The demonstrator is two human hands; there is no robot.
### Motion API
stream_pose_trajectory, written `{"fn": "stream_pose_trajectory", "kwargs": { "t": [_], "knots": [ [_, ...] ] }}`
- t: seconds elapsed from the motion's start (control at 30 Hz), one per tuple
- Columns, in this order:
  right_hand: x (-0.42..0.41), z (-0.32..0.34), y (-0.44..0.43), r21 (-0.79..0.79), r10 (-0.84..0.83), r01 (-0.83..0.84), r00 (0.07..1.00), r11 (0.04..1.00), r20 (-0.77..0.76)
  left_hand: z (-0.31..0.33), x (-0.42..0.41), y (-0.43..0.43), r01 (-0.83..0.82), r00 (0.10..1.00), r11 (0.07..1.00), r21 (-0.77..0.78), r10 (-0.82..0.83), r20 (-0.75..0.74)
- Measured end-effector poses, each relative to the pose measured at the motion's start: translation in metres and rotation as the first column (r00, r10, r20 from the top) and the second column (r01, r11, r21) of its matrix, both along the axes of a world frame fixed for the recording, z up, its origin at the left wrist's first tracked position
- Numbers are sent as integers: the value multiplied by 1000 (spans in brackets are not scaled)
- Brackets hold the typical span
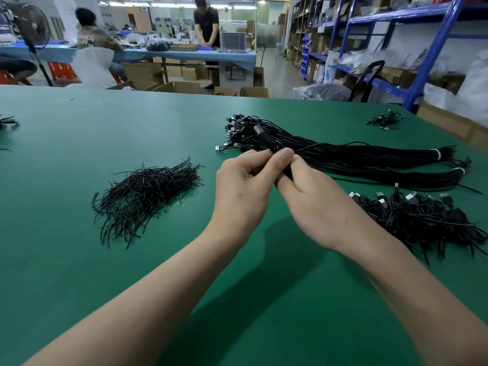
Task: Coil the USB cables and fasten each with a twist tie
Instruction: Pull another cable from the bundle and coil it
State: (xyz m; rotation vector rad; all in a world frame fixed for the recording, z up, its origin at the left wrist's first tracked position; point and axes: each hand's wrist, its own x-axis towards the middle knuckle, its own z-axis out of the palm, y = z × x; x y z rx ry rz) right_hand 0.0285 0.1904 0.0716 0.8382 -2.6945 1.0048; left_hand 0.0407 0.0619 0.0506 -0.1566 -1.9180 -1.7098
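The coiled cable (276, 148) sat between our two hands, held up over the table (79, 273) and just in front of the long bundle of straight cables (356, 155). It was thin, black and glossy, gathered into a short, tight hank. Only its upper end and a strip lower down showed past our fingers, so we could not tell whether a tie was already round it.

Our left hand (243, 188) pinched it from one side with thumb and fingertips. Our right hand (317, 204) was curled round it from the other side, thumb pressed on top, and the two hands met on it.

To do this step well, we judged, one hand should hold the loops flat and even while the other wound the tie snugly round the middle and twisted its ends tight.

To the left lay the heap of twist ties (145, 196). The straight bundle was bound with white bands (437, 154), and a pile of coiled cables (422, 220) lay at the right.
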Motion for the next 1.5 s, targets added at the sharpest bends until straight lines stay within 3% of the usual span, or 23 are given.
{"fn": "stream_pose_trajectory", "kwargs": {
  "t": [0.13, 0.2, 0.33, 0.5, 0.67, 0.77, 0.9, 0.93, 1.0, 1.07, 1.13, 1.5],
  "knots": [
    [-9, 0, 2, -326, 178, -77, 939, 942, 293, -1, -2, -3, 37, 999, 995, 92, -39, 17],
    [-14, -1, 4, -384, 246, -104, 907, 917, 341, -2, -4, -5, 45, 998, 991, 129, -49, 34],
    [-16, -6, 5, -263, 175, -103, 948, 959, 268, -5, -5, -6, 81, 994, 989, 121, -90, 67],
    [-12, -11, 2, -131, 56, -32, 981, 991, 184, -11, -9, -11, 13, 993, 986, 165, -31, 110],
    [-4, -15, -5, -12, -69, 70, 995, 997, 71, -17, -10, -10, -28, 988, 996, 90, 14, 155],
    [-1, -18, -7, -13, -86, 87, 995, 996, 54, -16, -10, -13, -17, 983, 999, 41, 9, 183],
    [-9, -21, -5, -156, -67, 93, 984, 983, 165, -5, -13, -35, 119, 952, 986, -112, -81, 295],
    [-12, -21, -3, -179, -70, 103, 980, 978, 185, -1, -16, -48, 155, 933, 964, -216, -72, 352],
    [-17, -21, 1, -208, -81, 129, 971, 970, 226, 1, -23, -82, 75, 902, 849, -523, 165, 398],
    [-18, -23, 2, -220, -75, 137, 960, 966, 269, -2, -24, -119, -159, 789, 599, -785, 555, 263],
    [-16, -25, 0, -212, -54, 119, 956, 970, 290, -9, -21, -146, -246, 670, 440, -863, 721, 176],
    [-15, -28, -3, -197, 22, 51, 936, 979, 352, -24, -23, -160, -163, 642, 338, -927, 750, 160]
  ]
}}
